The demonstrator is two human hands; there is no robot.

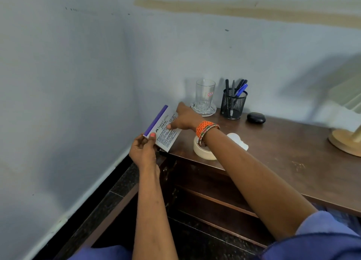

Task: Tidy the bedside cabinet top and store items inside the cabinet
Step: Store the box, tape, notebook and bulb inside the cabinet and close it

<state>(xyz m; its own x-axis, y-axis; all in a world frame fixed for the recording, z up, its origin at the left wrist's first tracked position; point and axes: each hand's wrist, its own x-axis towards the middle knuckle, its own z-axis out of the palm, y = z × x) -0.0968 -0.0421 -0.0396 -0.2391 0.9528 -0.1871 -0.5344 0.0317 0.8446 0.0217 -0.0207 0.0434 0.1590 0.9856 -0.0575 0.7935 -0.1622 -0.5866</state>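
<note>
A white and purple stamp pad box (163, 128) is held tilted above the left corner of the brown bedside cabinet top (273, 142). My left hand (143, 150) pinches its lower corner. My right hand (185, 117), with bangles at the wrist, grips the box's upper right side. Beneath my right wrist on the cabinet top lie a roll of beige tape (203, 150) and a small white object (237, 140). The cabinet's open front (205, 191) shows dark shelves below.
At the back stand a clear glass (205, 93) on a glass coaster, a black mesh pen holder (233, 103) with several pens, and a black earbud case (256, 117). A wooden lamp base (343, 142) sits far right. Walls close in behind and left.
</note>
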